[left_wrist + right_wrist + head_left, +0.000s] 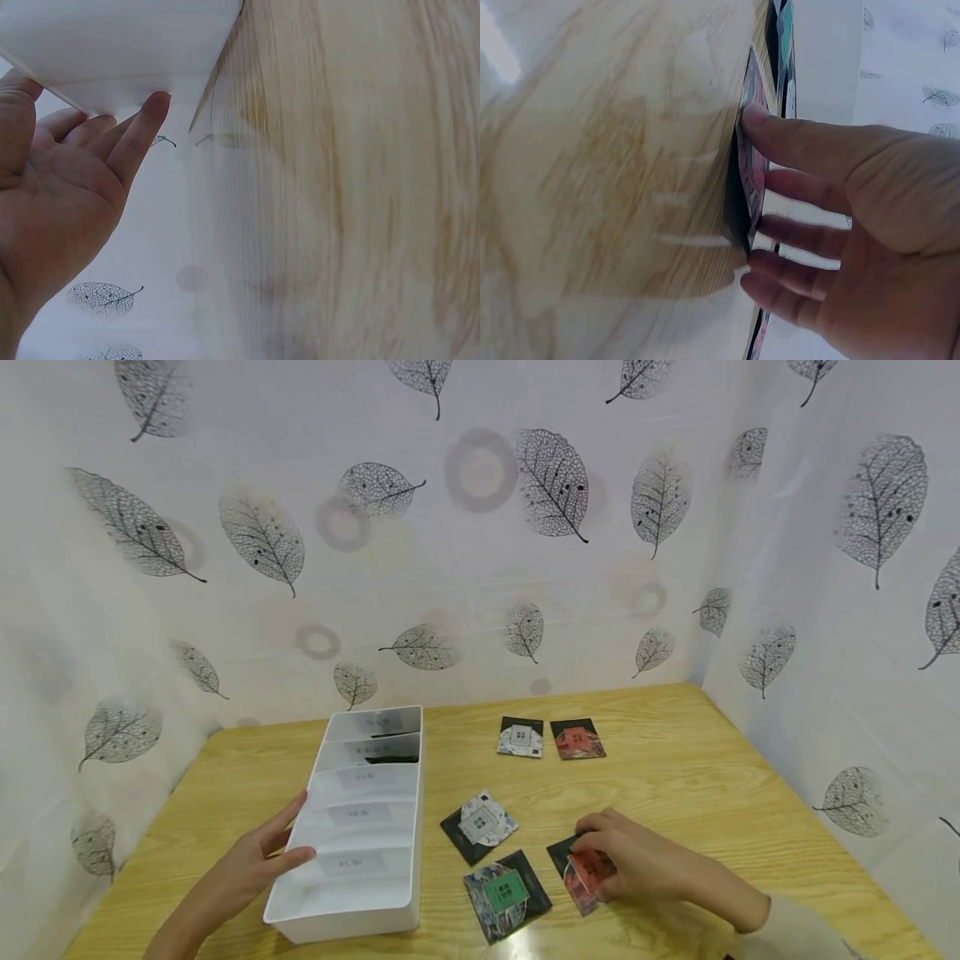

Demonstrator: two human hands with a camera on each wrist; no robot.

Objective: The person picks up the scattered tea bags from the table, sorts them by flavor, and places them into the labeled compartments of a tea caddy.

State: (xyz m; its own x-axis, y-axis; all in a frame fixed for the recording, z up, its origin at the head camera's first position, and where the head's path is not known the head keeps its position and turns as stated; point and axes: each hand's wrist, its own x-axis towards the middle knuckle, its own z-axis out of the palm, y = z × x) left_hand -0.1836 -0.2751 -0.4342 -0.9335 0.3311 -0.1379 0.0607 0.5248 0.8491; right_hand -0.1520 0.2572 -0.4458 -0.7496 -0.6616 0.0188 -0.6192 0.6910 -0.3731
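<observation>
Over the left rim of the white divided box (341, 897), my left hand (251, 868) hooks its thumb inside and lays its fingers along the outer wall. The left wrist view shows the fingertips (156, 105) touching that wall from outside. My right hand (637, 860) pinches a flat square sachet with a red label (588, 870) by its edges, thumb on one side and fingers on the other. In the right wrist view the sachet (754, 150) stands close over the tabletop. Left of it lie a green-labelled sachet (506, 893) and a grey-labelled one (480, 825).
Farther back lie another grey-labelled sachet (520, 737) and another red-labelled one (578, 739). The box has several labelled compartments; dark packets (392, 759) show in the two far ones. A leaf-print curtain (480, 568) encloses the wooden table (675, 760).
</observation>
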